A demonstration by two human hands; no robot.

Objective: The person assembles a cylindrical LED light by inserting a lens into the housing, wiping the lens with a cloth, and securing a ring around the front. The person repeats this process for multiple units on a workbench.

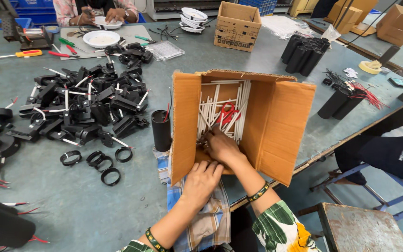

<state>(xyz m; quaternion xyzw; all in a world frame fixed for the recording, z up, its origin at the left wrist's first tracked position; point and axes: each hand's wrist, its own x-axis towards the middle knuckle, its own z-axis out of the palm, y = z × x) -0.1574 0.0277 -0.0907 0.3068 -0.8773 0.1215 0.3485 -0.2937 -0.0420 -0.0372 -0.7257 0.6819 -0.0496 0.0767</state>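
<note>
At the near edge of the bench, the left hand (pixel 200 182) grips the near wall of an open cardboard box (pixel 278 126), fingers curled over its rim. The right hand (pixel 221 145) reaches inside, fingers closed among white sticks (pixel 211 105) beside red scissors (pixel 227 113). Farther left lie black parts (pixel 89 105).

One head-worn camera, looking steeply down at a grey worktable (pixel 257 60).

It sits close above an open cardboard box (pixel 276 116) at the near table edge; the far table side lies along the top.
</note>
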